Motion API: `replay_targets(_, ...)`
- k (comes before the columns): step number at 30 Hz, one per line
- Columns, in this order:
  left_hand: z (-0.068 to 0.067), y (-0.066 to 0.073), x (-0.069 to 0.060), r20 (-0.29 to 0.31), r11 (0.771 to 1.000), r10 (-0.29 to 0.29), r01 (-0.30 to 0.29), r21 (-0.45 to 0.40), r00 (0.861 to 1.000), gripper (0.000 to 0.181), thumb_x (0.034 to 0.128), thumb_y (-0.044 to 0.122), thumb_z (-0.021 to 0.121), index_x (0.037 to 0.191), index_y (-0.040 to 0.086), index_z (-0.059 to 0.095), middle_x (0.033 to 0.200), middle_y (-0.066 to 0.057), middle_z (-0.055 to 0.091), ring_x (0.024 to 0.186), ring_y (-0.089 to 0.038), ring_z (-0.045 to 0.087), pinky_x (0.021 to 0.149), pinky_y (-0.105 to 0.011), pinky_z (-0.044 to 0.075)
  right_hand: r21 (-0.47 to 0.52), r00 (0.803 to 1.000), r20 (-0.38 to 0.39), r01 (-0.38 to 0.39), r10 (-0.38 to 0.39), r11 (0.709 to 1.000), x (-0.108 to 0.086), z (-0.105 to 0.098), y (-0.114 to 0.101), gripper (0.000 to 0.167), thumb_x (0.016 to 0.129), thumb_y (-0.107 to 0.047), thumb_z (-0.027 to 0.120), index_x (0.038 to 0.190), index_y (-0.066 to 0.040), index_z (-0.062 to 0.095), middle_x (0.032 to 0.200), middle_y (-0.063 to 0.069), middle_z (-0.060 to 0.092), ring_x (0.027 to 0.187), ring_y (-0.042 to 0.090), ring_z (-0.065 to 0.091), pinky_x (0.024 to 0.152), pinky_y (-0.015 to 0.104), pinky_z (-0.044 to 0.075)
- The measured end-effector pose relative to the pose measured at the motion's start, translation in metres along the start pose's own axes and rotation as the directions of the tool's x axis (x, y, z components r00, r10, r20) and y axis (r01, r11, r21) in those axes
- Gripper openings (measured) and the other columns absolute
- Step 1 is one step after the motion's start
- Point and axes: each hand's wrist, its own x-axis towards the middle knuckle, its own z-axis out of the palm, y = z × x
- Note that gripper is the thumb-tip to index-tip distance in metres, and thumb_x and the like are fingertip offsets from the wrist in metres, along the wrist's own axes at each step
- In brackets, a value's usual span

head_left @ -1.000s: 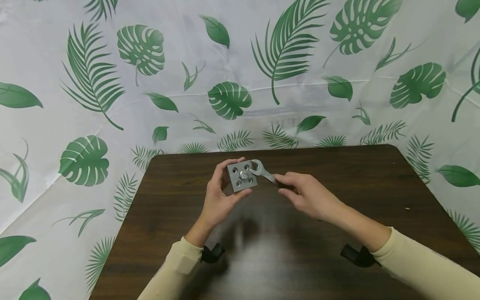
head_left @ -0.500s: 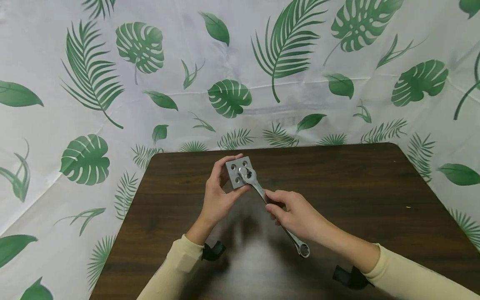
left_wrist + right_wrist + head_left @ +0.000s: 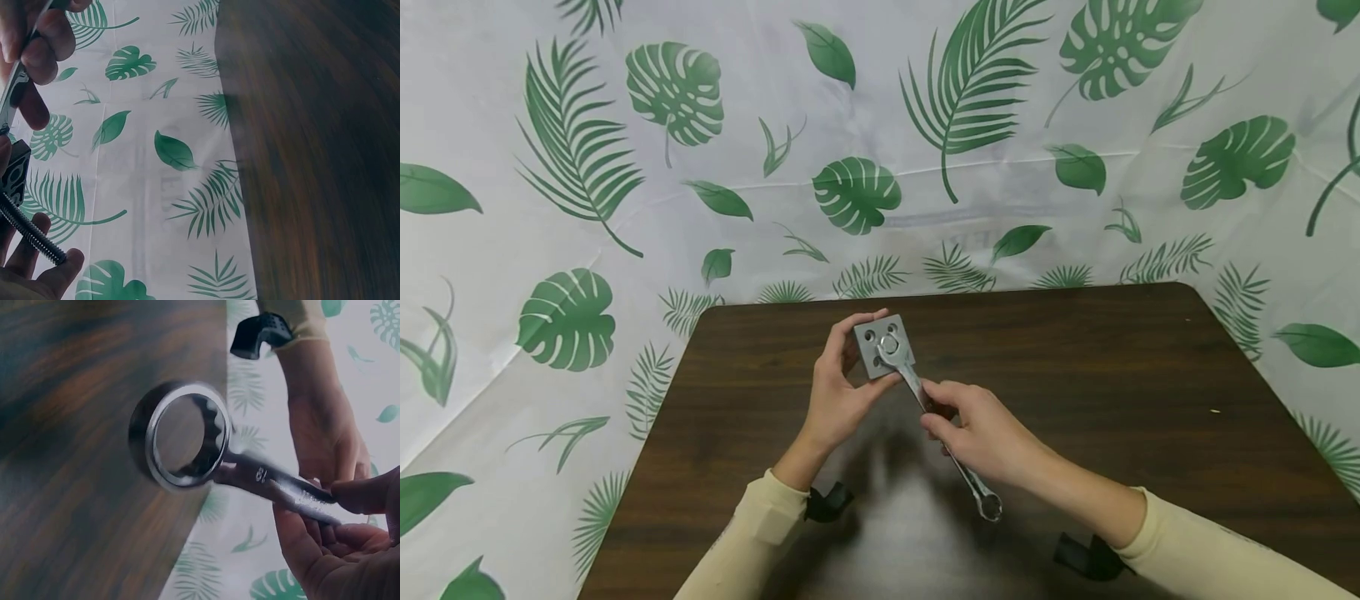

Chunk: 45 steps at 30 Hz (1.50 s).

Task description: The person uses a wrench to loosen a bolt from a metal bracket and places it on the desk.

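In the head view my left hand [image 3: 835,398] holds a small grey square metal block [image 3: 881,325] with holes near its corners, thumb below and fingers behind. A hex bolt head [image 3: 889,343] sits at the block's middle. My right hand [image 3: 988,429] grips a combination wrench [image 3: 966,474] by its shaft, its upper end around the bolt head. The free ring end [image 3: 142,434] looms close in the right wrist view. In the left wrist view the bolt's threaded shank [image 3: 39,236] sticks out behind the block, beside my left fingertips.
A dark wood-grain table [image 3: 1112,358] lies beneath my hands. Behind it hangs a white leaf-print cloth [image 3: 737,125]. Black wrist mounts [image 3: 829,502] sit under both sleeves. A tiny pale scrap [image 3: 1215,411] lies on the table's right side.
My right hand has moved down and left, swinging the wrench to a steeper slant. Its end has gone from beside the bolt head to around it. The left hand has barely moved.
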Motion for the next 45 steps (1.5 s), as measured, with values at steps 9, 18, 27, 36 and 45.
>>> replay_targets(9, -0.002, 0.002, 0.005, 0.001, 1.0, 0.02, -0.02, -0.007, 1.0, 0.073, 0.0721, -0.016, 0.079, 0.134, -0.008, 0.041, 0.138, -0.021, 0.053, 0.114, -0.029, 0.059, 0.088, -0.029, 0.049, -0.326, 0.989, -0.062, 0.11, -0.138, 0.939, 0.01, -0.013, 0.008, 0.049, 0.088, -0.004, 0.073, 0.135, -0.002, 0.058, 0.088, -0.005, 0.057, 0.071, 0.009, 0.051, 0.06, 0.027, 0.045)
replay_targets(18, -0.001, 0.003, 0.005, 0.029, 1.0, 0.017, -0.016, -0.007, 0.999, 0.074, 0.0712, -0.017, 0.079, 0.134, -0.009, 0.042, 0.138, -0.022, 0.053, 0.11, -0.028, 0.061, 0.089, -0.03, 0.049, -0.543, 0.923, -0.063, 0.289, -0.381, 0.789, 0.024, -0.034, 0.029, 0.045, 0.088, 0.001, 0.07, 0.132, -0.005, 0.062, 0.093, -0.003, 0.055, 0.069, 0.009, 0.047, 0.06, 0.025, 0.044)
replay_targets(27, -0.001, 0.002, 0.005, 0.049, 1.0, 0.008, -0.008, -0.001, 0.999, 0.073, 0.0721, -0.013, 0.08, 0.135, -0.006, 0.043, 0.138, -0.018, 0.054, 0.102, -0.027, 0.061, 0.088, -0.032, 0.049, -0.675, 0.88, 0.058, 0.382, -0.471, 0.631, 0.04, -0.058, 0.038, 0.06, 0.084, 0.01, 0.066, 0.139, -0.011, 0.057, 0.099, 0.002, 0.055, 0.074, 0.012, 0.048, 0.058, 0.026, 0.043)
replay_targets(36, 0.0, 0.003, 0.004, 0.073, 1.0, 0.0, 0.001, -0.009, 0.997, 0.073, 0.0728, -0.013, 0.08, 0.135, -0.006, 0.042, 0.139, -0.017, 0.054, 0.106, -0.027, 0.061, 0.088, -0.033, 0.049, -0.736, 0.821, 0.16, 0.469, -0.548, 0.488, 0.06, -0.079, 0.037, 0.063, 0.077, 0.013, 0.071, 0.135, -0.01, 0.06, 0.104, 0.007, 0.059, 0.084, 0.021, 0.056, 0.068, 0.034, 0.051)
replay_targets(45, 0.003, 0.001, 0.003, 0.126, 0.999, -0.005, 0.009, -0.031, 0.992, 0.072, 0.074, -0.013, 0.078, 0.135, -0.005, 0.042, 0.139, -0.021, 0.052, 0.104, -0.029, 0.062, 0.087, -0.036, 0.051, -0.751, 0.724, 0.249, 0.564, -0.643, 0.344, 0.083, -0.094, 0.034, 0.063, 0.075, 0.014, 0.076, 0.13, -0.014, 0.064, 0.105, 0.009, 0.06, 0.093, 0.027, 0.059, 0.075, 0.042, 0.053)
